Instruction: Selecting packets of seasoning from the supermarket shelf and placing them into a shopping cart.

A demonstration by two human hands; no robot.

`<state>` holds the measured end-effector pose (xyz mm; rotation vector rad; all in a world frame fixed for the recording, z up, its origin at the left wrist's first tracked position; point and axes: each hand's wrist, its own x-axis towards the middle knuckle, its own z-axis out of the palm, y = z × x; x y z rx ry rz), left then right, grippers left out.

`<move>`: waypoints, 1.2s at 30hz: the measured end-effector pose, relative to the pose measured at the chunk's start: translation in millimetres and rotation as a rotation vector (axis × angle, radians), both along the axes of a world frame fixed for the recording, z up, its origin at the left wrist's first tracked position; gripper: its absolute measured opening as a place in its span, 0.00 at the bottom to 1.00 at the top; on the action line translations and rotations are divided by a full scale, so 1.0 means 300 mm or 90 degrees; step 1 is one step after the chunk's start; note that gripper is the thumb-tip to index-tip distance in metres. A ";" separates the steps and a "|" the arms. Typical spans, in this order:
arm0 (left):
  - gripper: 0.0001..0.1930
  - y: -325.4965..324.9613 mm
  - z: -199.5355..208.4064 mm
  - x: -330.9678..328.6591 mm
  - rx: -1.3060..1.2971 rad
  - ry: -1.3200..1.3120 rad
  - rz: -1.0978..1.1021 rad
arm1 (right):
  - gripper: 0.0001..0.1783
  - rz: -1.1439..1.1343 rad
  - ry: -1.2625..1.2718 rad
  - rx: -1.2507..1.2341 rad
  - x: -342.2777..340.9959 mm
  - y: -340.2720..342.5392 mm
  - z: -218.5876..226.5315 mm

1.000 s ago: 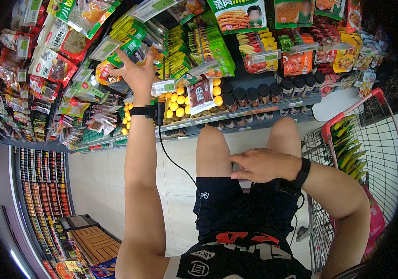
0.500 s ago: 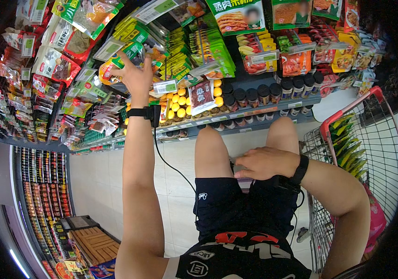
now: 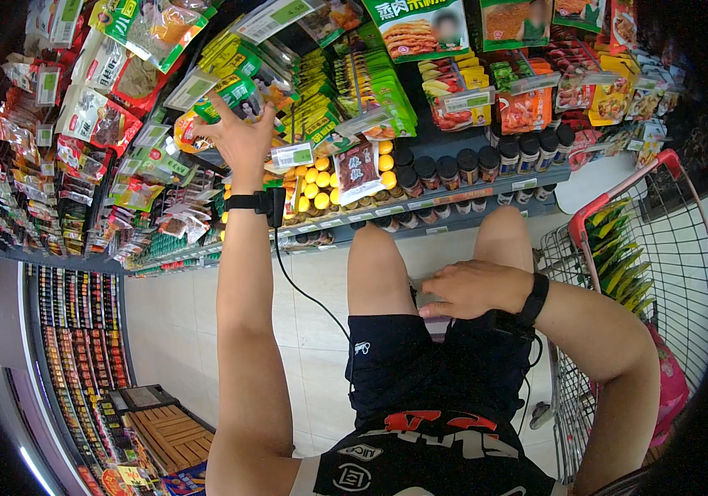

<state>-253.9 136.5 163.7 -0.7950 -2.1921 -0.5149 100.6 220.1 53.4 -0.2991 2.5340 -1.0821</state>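
Note:
My left hand (image 3: 242, 142) reaches up to the shelf with its fingers spread over hanging packets. A green and orange packet (image 3: 187, 132) lies just beyond its fingertips, and another green packet (image 3: 240, 89) is above them. Whether the fingertips touch these packets is hard to tell. Beside the hand, a row of yellow-green packets (image 3: 313, 107) hangs on hooks. My right hand (image 3: 474, 289) rests low between my knees, palm turned down and fingers loosely stretched. I see nothing held in it, though its underside is hidden.
A shopping cart (image 3: 579, 225) with a red handle stands at right, holding green and yellow packets (image 3: 614, 256). Dark-lidded jars (image 3: 467, 161), yellow-capped jars (image 3: 321, 201) and a brown packet (image 3: 359, 172) line the lower shelf. A wooden slatted surface (image 3: 174, 434) sits lower left.
The thumb and fingers of my left hand have spread wider, and the green packet by them has shifted slightly. My right hand stays in place.

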 end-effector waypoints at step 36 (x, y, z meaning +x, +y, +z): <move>0.56 0.051 -0.040 -0.037 0.038 0.001 0.050 | 0.30 0.001 -0.021 0.017 -0.005 0.004 -0.016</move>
